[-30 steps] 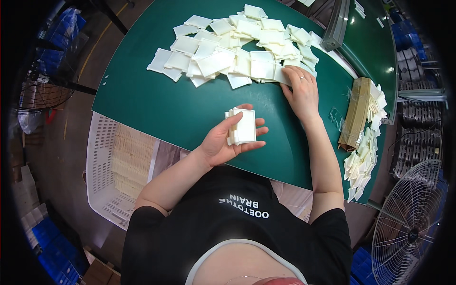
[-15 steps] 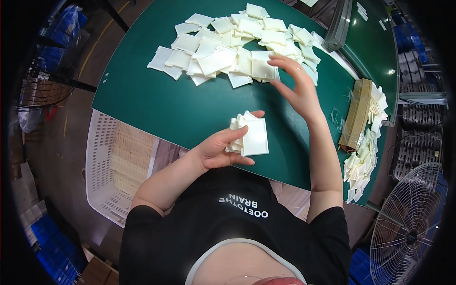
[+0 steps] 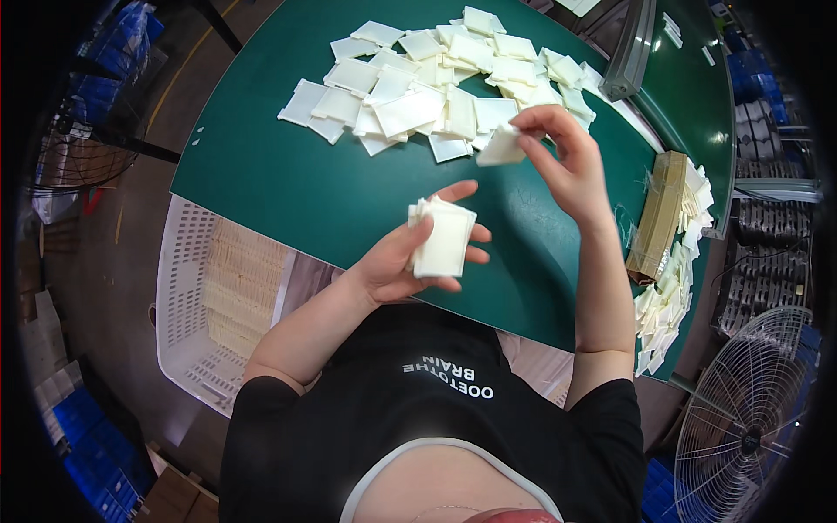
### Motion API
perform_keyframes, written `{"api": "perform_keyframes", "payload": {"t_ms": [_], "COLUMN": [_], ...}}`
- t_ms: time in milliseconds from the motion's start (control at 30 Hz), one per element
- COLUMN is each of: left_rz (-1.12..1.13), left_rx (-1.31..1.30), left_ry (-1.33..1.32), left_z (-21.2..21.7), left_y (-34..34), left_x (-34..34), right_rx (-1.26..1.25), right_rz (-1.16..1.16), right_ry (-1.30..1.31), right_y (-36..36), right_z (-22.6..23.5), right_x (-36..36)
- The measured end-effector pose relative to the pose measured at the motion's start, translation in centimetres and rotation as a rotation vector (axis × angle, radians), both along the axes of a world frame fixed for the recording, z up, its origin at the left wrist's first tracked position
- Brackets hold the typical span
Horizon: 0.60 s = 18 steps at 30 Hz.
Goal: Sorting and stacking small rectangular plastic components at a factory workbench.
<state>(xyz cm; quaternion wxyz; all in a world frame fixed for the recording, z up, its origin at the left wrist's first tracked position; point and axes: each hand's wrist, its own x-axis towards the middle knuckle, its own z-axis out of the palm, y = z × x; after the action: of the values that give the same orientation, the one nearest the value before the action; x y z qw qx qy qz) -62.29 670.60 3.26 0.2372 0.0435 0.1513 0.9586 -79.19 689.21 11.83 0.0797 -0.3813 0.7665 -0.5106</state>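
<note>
My left hand (image 3: 397, 257) holds a small stack of white square pieces (image 3: 443, 240) upright above the near edge of the green table (image 3: 288, 187). My right hand (image 3: 562, 161) pinches a single white piece (image 3: 501, 146), lifted just off the table between the heap and the stack. A loose heap of the same white pieces (image 3: 436, 83) lies spread over the far part of the table, beyond both hands.
A white perforated crate (image 3: 196, 301) with pale stacked pieces inside stands on the floor to my left. A brown cardboard strip (image 3: 658, 213) and more white pieces (image 3: 667, 301) lie along the table's right edge. A wire-guarded fan (image 3: 745, 436) stands lower right.
My right hand picked one piece from the heap and lifted it back toward the stack. My left hand tilted the stack and raised it a little.
</note>
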Motion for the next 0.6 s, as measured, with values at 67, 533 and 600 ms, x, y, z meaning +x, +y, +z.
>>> {"api": "perform_keyframes", "payload": {"t_ms": [67, 533, 600], "left_rz": [-0.002, 0.033, 0.069], "left_rx": [0.127, 0.143, 0.168], "left_ry": [-0.113, -0.25, -0.281], "left_z": [-0.4, -0.4, 0.0], "left_y": [0.1, 0.6, 0.3], "left_x": [-0.2, 0.0, -0.4], "right_rx": [0.05, 0.534, 0.384], "right_rz": [0.33, -0.123, -0.057], "right_ry": [-0.018, 0.88, 0.725], "right_y": [-0.1, -0.7, -1.0], "right_z": [2.6, -5.0, -2.5], "right_x": [0.7, -4.9, -3.2]}}
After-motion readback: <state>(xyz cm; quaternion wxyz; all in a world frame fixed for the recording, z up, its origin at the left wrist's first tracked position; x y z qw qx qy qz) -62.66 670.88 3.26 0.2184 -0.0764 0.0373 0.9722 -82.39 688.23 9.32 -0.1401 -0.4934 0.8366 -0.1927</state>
